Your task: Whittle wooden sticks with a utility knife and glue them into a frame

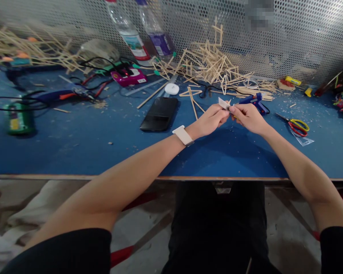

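My left hand and my right hand meet above the blue table, fingertips almost touching. Between them they pinch a small flat pale wooden piece, the left thumb and fingers closed on its near end. The fingers of my right hand are curled and closed against the same piece, with a bit of yellow showing under them. A pale watch strap is on my left wrist. A blue glue gun lies just behind my right hand.
A heap of thin wooden sticks lies at the back. A black phone and a white round object sit left of my hands. Red-and-yellow scissors lie to the right. Two bottles, cables and a pink device stand at the back left.
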{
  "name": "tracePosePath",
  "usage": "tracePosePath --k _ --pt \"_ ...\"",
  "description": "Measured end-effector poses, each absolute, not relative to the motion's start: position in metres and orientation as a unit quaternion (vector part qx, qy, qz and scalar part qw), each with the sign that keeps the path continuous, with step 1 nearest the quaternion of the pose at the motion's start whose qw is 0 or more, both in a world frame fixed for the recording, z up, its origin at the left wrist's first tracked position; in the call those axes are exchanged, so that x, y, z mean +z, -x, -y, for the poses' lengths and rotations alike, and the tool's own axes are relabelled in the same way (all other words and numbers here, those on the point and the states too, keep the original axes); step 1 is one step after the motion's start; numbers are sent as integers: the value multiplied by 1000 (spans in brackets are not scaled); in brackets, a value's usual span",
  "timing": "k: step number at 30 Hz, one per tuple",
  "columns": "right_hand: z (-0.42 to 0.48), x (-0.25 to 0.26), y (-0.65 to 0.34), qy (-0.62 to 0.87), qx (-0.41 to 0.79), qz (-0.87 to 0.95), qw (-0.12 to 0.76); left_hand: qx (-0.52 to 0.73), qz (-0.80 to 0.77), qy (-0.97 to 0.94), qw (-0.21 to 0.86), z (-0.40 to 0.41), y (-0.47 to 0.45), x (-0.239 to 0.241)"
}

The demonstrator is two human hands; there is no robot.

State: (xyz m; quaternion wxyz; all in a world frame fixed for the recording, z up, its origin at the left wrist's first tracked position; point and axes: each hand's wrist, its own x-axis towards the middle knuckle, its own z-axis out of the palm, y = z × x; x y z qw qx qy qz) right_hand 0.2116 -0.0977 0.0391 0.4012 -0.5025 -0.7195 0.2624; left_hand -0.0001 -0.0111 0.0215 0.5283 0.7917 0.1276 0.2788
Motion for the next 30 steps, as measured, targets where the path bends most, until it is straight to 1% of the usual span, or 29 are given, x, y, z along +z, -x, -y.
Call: tracePosePath --k 13,21,30 --pt "97 37 -210 513 249 710 413 284 -136 -811 494 11 1 19" --pt "94 34 -215 525 243 700 419 290 -146 -834 446 8 3 18" --pt "93 33 -216 530 221 702 422 306 -150 -818 464 8 2 14"
